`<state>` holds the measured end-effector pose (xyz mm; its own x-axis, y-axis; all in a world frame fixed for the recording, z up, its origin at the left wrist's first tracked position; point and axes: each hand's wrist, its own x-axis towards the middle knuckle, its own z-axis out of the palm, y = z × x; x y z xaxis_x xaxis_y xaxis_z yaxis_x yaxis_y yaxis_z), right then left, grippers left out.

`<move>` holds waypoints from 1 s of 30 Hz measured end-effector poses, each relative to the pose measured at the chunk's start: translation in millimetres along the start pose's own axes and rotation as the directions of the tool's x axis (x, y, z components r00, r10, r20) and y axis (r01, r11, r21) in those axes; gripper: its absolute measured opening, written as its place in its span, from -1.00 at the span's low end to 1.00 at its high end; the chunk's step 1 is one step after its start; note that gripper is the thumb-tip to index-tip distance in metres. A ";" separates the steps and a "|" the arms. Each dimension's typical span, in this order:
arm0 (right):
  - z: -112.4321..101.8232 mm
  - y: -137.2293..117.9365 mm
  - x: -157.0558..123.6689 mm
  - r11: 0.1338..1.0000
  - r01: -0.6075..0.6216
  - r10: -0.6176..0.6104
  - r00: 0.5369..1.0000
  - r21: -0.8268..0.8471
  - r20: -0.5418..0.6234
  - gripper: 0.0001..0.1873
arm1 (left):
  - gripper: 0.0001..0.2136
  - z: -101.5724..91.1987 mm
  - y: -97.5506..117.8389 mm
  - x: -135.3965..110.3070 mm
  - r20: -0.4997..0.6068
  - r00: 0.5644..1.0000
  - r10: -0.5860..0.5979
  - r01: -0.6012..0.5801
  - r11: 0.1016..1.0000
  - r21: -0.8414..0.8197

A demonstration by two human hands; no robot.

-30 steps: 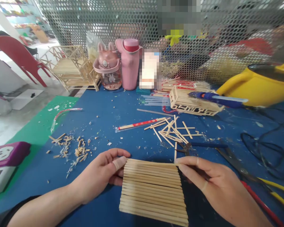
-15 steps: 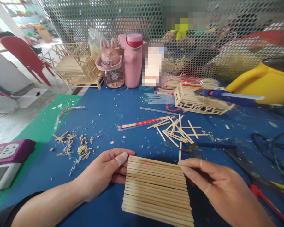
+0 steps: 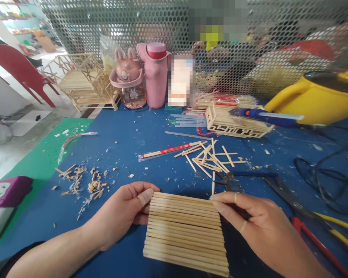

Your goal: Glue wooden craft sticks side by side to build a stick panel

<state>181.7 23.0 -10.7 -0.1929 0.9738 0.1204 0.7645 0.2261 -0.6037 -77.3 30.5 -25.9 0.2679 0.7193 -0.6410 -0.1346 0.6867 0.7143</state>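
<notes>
A flat panel of wooden sticks [image 3: 187,233], laid side by side, is held up between my two hands above the blue table. My left hand [image 3: 124,208] pinches its far left corner, thumb on top and fingers underneath. At the far right corner, my right hand [image 3: 255,220] grips the edge between thumb and forefinger. Both hands have pale bands around some fingers. Just beyond the panel lies a loose pile of cut sticks [image 3: 211,158], and one short stick [image 3: 213,183] points toward my right fingertips. Pliers [image 3: 229,177] with a blue handle rest beside it.
Scissors [image 3: 297,206] with red and yellow handles lie at right, near a black cable [image 3: 321,173]. Behind stand a yellow pot [image 3: 313,100], a glue gun [image 3: 261,116] on a small stick frame [image 3: 237,125], a pink flask [image 3: 156,81] and a stick model [image 3: 84,85]. Offcuts [image 3: 97,183] litter the left.
The view has shifted slightly to the right, so everything sits a little further left. Both hands keep their hold on the panel, with hardly any change in its tilt.
</notes>
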 end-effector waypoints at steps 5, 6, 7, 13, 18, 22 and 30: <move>-2.2 -1.5 -5.7 1.000 0.008 -0.008 1.000 0.001 0.001 -0.80 | -0.64 2.1 -1.1 -2.5 -0.036 0.999 -0.002 0.004 0.999 0.043; -1.8 -0.9 -7.6 1.000 0.023 -0.023 1.000 -0.006 -0.007 -0.78 | -0.61 2.5 -1.4 -2.3 -0.046 0.999 0.002 0.001 0.999 0.051; -1.2 -0.1 -9.5 0.999 0.039 -0.039 0.999 -0.014 -0.015 -0.77 | -0.58 2.9 -1.7 -1.9 -0.057 0.998 0.008 -0.004 0.998 0.063; 2.5 2.7 -16.4 0.983 0.172 -0.173 0.985 -0.068 -0.007 -0.66 | -0.47 6.2 -1.9 -0.7 -0.102 0.993 0.061 -0.038 0.977 0.209; -1.3 -0.6 -20.1 0.995 0.099 -0.099 0.995 -0.002 0.024 -0.64 | -0.46 8.8 -1.5 -2.4 -0.141 0.990 0.018 0.009 0.982 0.190; -6.2 -6.3 -22.0 1.000 -0.008 0.008 0.999 0.001 0.053 -0.64 | -0.46 9.3 -1.5 -4.1 -0.195 0.981 -0.013 0.041 0.989 0.145; -1.4 -7.3 -26.1 0.982 -0.117 0.095 0.984 0.145 0.151 -0.64 | -0.48 3.8 -17.3 -9.1 -0.244 0.970 0.003 0.025 0.994 0.110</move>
<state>182.0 -4.0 -8.4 -0.2101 0.9759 -0.0584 0.6843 0.1042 -0.7217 -73.8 11.7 -31.3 0.0265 0.7249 -0.6883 -0.0219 0.6888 0.7246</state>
